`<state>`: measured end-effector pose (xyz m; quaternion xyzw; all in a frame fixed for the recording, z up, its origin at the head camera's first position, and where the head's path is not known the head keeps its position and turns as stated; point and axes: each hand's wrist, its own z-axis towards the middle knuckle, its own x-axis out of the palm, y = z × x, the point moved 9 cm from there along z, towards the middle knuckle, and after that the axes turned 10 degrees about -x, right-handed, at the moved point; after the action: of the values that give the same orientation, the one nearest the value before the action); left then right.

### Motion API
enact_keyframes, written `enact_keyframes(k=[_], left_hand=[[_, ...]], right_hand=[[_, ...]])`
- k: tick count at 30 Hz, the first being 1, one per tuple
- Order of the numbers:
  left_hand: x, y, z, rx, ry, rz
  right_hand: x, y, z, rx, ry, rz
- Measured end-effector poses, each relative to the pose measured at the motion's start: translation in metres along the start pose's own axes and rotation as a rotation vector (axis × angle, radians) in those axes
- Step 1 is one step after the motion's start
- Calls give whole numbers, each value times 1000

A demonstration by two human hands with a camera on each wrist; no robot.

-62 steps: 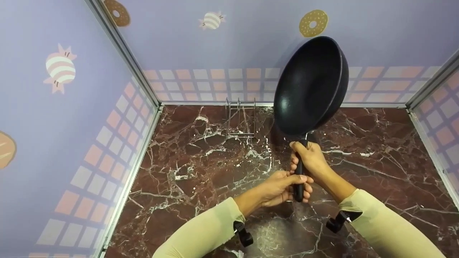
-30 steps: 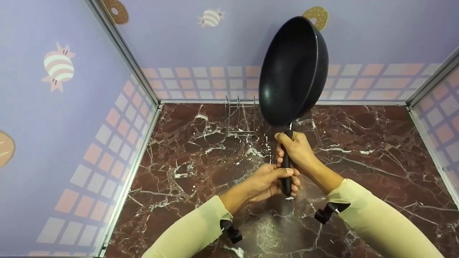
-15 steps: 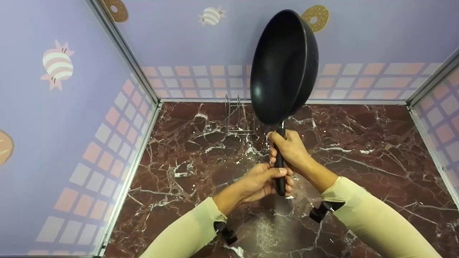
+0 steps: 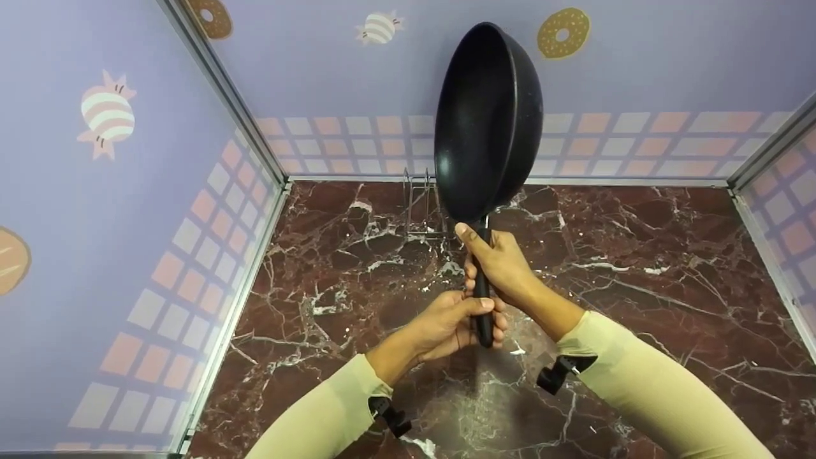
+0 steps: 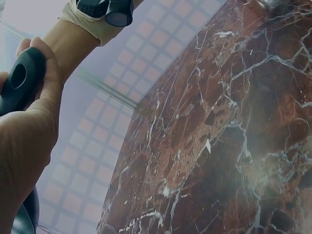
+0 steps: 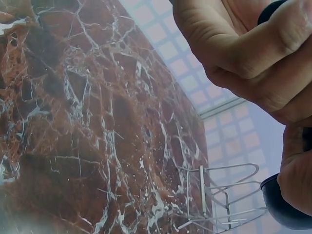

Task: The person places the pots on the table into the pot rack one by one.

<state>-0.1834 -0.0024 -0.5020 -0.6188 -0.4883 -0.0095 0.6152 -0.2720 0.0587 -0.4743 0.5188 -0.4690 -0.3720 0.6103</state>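
Observation:
A deep black wok is held up above the counter, its bowl raised and tilted, with the opening facing left. My right hand grips the upper part of its black handle, close to the bowl, the thumb lying toward the bowl. Lower down, my left hand holds the handle's end between thumb and fingers. In the left wrist view, the hole in the handle shows at its end. A small part of the dark wok appears at the lower right of the right wrist view.
A metal wire rack stands at the back of the counter, partly hidden behind the wok. The red-brown marbled counter carries scattered white specks. Patterned panels close it in at the back, left and right.
Both hands have carried the wok leftward, and its bowl now covers part of the wire rack. The bowl has turned more side-on. My right thumb has straightened toward the bowl.

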Motion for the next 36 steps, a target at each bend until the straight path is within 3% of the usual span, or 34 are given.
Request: enact_keyframes(k=[18,30,36], left_hand=[[-21,-4,-19,16,71,-21],[-42,-6,-33,20,15,-22],[-47,-8,-36,44,78,-25]], right_hand=[[24,-8,12,22,-45,-150],[39,-9,20,38,-103,-255],[44,-9,23,38,-113,-320]])
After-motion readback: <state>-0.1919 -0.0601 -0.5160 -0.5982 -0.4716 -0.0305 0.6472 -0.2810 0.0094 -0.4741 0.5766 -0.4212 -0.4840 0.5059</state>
